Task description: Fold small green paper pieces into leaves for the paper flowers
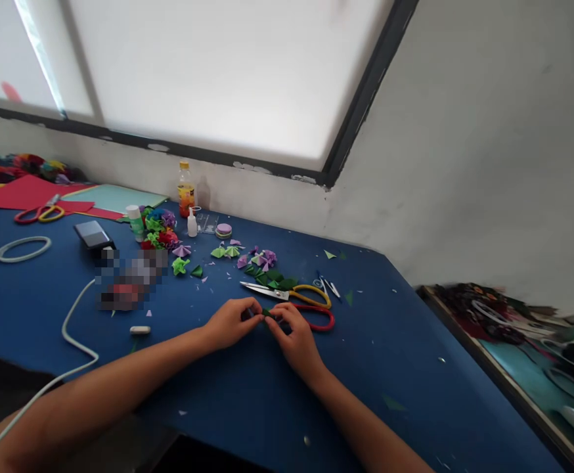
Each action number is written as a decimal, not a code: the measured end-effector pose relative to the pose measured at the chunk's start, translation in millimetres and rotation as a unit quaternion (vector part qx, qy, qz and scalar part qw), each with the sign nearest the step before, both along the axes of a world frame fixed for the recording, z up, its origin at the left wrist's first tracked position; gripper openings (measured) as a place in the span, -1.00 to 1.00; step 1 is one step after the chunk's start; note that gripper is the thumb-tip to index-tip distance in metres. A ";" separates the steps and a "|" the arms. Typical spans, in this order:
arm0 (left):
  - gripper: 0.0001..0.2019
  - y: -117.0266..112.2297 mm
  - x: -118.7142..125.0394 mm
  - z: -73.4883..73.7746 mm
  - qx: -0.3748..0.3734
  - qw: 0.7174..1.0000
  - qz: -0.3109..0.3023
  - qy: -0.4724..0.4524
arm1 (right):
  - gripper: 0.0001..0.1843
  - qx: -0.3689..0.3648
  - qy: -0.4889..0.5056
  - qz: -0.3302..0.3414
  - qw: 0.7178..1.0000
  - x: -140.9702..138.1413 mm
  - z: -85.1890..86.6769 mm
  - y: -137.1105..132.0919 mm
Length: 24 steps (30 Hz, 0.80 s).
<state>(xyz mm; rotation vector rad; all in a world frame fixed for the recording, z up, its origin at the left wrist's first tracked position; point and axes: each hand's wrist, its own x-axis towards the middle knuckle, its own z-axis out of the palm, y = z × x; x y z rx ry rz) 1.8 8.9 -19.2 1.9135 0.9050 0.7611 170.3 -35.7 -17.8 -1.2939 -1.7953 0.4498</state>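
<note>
My left hand (pixel 235 322) and my right hand (pixel 291 334) meet near the middle of the blue table, fingertips pinched on a small dark green paper piece (pixel 266 313). Most of that piece is covered by my fingers. Just behind my hands lie open scissors (pixel 280 294) with one yellow and one red handle; the red loop is right beside my right hand. Beyond the blades rests a cluster of dark green folded paper pieces (pixel 267 277). Purple and pale green folded paper pieces (pixel 264 258) sit behind that cluster.
A juice bottle (pixel 185 190), a small white glue bottle (pixel 192 225) and a glue stick (pixel 135 223) stand toward the wall. Tweezers (pixel 333 289) lie right of the scissors. Further left are a phone (pixel 92 234), a ring (pixel 23 249), red paper (pixel 25 194) and a white cable (pixel 70 338).
</note>
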 end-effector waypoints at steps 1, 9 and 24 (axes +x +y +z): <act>-0.84 -0.6 -0.6 0.5 0.001 1.000 -0.001 -0.002 | -0.84 -0.001 0.003 -0.002 1.000 -0.1 0.1 -0.3; -0.79 3.2 -5.1 -2.5 0.046 0.998 -0.002 -0.035 | -0.84 -0.003 0.027 -0.005 1.000 -2.2 -0.7 0.7; -0.83 8.9 -8.5 -11.2 0.109 0.989 -0.055 -0.082 | -0.82 -0.060 0.066 -0.039 0.995 -0.9 -6.1 2.7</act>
